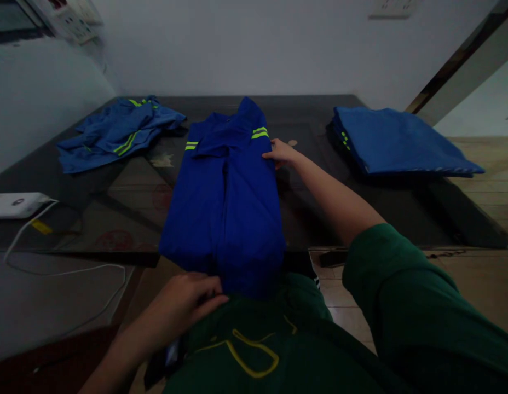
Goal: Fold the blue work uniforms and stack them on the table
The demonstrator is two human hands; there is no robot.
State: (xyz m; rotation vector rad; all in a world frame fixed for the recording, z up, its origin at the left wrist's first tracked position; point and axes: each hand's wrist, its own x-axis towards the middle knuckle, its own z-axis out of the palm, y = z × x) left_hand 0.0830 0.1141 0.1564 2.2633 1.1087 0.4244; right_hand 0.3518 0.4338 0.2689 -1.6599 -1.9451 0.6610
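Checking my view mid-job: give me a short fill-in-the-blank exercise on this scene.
The ____ hand touches the middle garment beside its upper stripes.
The crumpled garment lies to the ____ of the middle one.
The folded blue cloth lies to its ____.
The person's sleeve is coloured ____.
Missing words: right; left; right; green.

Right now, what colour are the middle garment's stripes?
The stripes are yellow-green, clearest in the head view.

Gap between laid-out garment and folded stack, right forearm across it
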